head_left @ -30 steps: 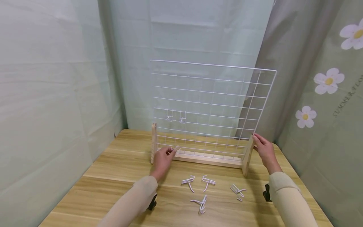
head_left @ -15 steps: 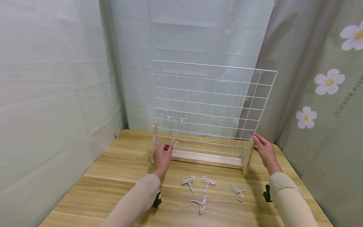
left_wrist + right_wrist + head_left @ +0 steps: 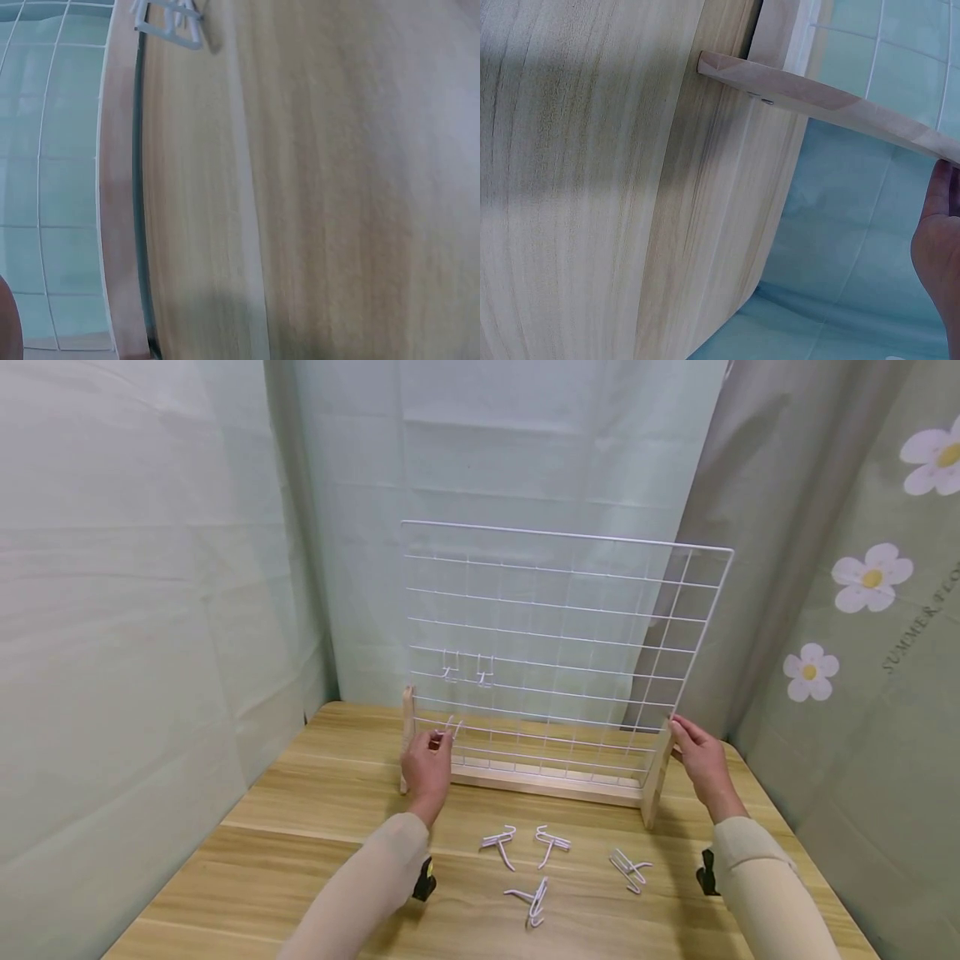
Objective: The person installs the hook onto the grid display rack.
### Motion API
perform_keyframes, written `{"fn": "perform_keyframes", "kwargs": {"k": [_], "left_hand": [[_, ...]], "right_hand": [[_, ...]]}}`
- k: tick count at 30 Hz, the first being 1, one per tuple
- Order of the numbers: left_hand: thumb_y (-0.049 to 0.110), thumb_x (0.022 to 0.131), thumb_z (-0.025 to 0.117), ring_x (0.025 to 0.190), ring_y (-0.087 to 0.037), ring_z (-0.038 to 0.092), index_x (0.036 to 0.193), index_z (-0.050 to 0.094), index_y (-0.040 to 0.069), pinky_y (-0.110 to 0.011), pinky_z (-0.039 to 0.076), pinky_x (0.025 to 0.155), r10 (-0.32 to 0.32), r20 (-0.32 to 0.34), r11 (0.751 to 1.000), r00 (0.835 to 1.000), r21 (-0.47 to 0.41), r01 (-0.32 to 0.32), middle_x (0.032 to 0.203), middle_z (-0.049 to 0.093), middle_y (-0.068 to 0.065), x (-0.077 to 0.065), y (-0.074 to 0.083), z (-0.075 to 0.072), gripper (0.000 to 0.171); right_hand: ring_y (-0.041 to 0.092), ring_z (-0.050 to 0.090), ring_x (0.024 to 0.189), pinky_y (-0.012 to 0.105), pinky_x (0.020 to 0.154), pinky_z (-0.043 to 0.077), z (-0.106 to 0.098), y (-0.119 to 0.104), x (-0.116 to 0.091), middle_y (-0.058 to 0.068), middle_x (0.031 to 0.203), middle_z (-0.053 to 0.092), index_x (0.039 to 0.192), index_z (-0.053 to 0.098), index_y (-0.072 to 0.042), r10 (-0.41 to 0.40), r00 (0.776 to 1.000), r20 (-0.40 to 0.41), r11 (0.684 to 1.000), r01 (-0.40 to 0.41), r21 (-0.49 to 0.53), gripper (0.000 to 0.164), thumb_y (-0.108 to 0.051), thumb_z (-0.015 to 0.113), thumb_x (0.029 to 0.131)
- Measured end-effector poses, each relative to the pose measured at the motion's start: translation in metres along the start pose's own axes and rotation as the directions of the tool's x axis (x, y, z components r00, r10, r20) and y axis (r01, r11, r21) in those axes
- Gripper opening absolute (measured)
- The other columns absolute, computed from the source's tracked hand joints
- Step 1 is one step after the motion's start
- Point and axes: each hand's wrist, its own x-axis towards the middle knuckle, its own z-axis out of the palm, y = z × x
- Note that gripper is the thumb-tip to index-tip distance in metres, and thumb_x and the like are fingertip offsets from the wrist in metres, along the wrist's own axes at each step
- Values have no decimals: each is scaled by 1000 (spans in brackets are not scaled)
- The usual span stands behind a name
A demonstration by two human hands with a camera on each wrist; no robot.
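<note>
A white wire grid panel [image 3: 592,579] stands upright in a wooden base [image 3: 555,783]. My left hand [image 3: 427,770] pinches a white wire hook [image 3: 458,727] before the grid's lower left; whether the hook touches the wires I cannot tell. My right hand [image 3: 702,766] grips the top of the base's right wooden upright [image 3: 656,777], also seen in the right wrist view as a wooden upright [image 3: 840,103] with my fingers [image 3: 939,191] against it. Two hooks hang on the grid, a left hook [image 3: 450,670] and a right hook [image 3: 485,674].
Several white hooks lie on the wooden table [image 3: 300,827] in front of the base: a far left hook [image 3: 499,843], a middle hook [image 3: 552,839], a near hook [image 3: 534,902] and a right hook [image 3: 628,870]. Curtains [image 3: 150,610] surround the table.
My left hand has moved up and slightly left with the hook, whose prongs now point more upward. My right hand has stayed on the upright.
</note>
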Motion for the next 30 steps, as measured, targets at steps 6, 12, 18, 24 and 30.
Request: {"fn": "perform_keyframes", "kwargs": {"k": [6,12,18,24,30], "left_hand": [[17,88,76,77,-31,65,87,69,1,-47,49,74,-50,-48,999,998,-7,50,84,68,-13,1,0,5,18],[17,89,76,80,-30,65,89,69,2,-44,52,76,-134,-88,990,987,-53,129,87,69,-11,0,0,13,17],[14,89,75,81,-30,65,91,69,2,-44,53,78,-167,-126,984,978,-92,156,89,69,-13,0,4,19,14],[16,90,75,81,-30,65,92,69,2,-44,53,77,-192,-149,979,970,-98,179,89,69,-13,-2,3,22,15],[14,90,75,81,-32,65,89,68,-1,-47,53,75,-185,-181,981,966,-94,171,87,68,-15,-7,-2,28,17]], "right_hand": [[23,44,134,37,103,42,0,-3,-1,19,152,39,149,40,0,21,1000,22,1000,-20,-19,64,-43,48,102],[10,49,125,31,100,45,-1,-3,-2,18,152,39,148,42,-1,18,1000,19,1000,-18,-15,64,-43,50,101],[8,49,122,24,95,47,1,-1,-2,19,152,39,147,43,1,10,1000,20,1000,-10,3,64,-43,53,101],[10,49,124,23,94,47,1,-3,-3,20,152,40,147,42,1,6,1000,25,1000,-6,-4,65,-43,51,101],[6,50,120,19,91,48,-1,-2,-2,21,152,39,147,41,3,-3,1000,28,1000,3,1,66,-43,51,101]]}}
